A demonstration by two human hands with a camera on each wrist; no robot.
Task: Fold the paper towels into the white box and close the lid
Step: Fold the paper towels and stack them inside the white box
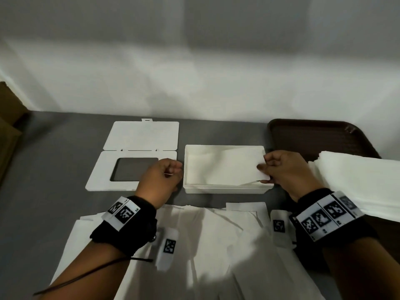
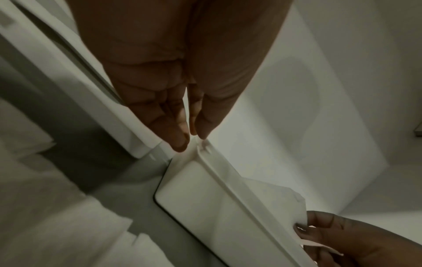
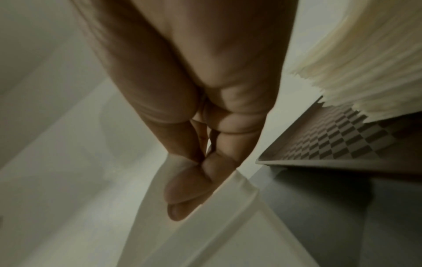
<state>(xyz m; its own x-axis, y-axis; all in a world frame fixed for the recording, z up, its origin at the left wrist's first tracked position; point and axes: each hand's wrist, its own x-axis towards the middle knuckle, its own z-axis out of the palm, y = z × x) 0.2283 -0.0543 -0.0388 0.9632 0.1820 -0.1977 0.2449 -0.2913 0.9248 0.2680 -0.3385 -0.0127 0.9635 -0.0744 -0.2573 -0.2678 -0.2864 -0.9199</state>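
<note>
The stack of paper towels and brown tray run off the right edge.

Place: a plain indoor work station; its kind cannot be told.
Evidence: grey worktop, bare white wall, brown tray, cardboard boxes far left.

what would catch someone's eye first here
The open white box at the table's centre, where the right hand pinches a folded paper towel over it. Its lid lies flat to the left, and a towel stack sits on the brown tray at right.
</note>
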